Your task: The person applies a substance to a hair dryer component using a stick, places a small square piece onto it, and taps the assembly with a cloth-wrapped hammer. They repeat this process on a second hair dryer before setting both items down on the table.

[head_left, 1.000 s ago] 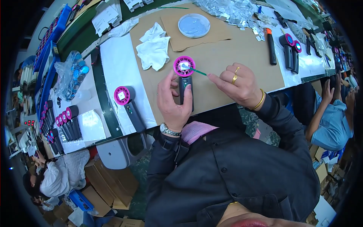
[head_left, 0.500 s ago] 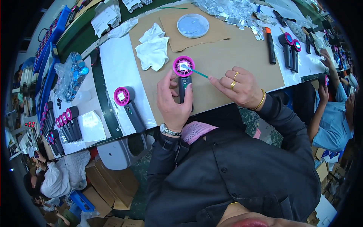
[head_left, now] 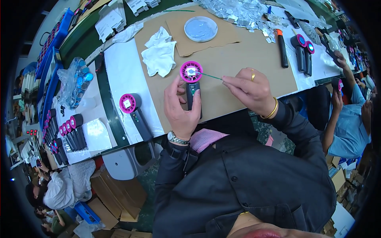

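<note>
My left hand (head_left: 180,107) is wrapped round the dark handle of a handheld fan (head_left: 193,90), which has a pink ring-shaped head. In the middle of that head sits a white square plate (head_left: 191,71) with a grey smear on it. My right hand (head_left: 250,89) pinches a thin green stick (head_left: 212,76) between thumb and fingers. The stick points left, its far end over the head's right part; whether it touches is too small to tell. Beyond the fan stands a round dish (head_left: 201,29) of grey paste.
White cloth gloves (head_left: 159,53) lie left of the dish on brown cardboard (head_left: 238,63). Another pink-headed fan (head_left: 135,115) lies to the left, with several more (head_left: 71,129) farther off. An orange-and-black handled tool (head_left: 282,49) and two fans (head_left: 300,49) are at right. A co-worker (head_left: 347,123) sits at far right.
The stick's tip has drawn back to the right from the plate's middle, uncovering the grey smear. My right fingers have closed in more and turned. The left hand keeps its hold.
</note>
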{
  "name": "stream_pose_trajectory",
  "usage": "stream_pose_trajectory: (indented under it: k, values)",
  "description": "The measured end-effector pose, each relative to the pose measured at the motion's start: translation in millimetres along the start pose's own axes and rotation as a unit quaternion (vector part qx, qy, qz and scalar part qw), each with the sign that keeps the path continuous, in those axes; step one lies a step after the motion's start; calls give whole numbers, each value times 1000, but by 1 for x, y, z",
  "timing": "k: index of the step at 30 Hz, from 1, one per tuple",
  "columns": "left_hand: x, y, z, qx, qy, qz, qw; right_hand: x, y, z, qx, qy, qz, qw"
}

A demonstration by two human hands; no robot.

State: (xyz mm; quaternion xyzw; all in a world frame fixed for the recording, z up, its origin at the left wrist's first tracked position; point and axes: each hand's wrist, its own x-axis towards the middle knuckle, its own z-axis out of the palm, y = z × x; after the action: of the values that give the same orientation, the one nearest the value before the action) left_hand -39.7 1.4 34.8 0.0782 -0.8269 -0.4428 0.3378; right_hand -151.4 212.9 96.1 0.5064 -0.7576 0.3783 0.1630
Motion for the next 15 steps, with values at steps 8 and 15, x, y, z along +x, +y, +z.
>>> stream_pose_trajectory:
  k: [8, 15]
  values:
    - [0, 1, 0, 0, 1, 0, 1000, 0, 4, 6, 242, 17, 352, 904]
    - [0, 1, -4, 5, -4, -2, 1000, 6, 12, 0, 458, 5, 519, 722]
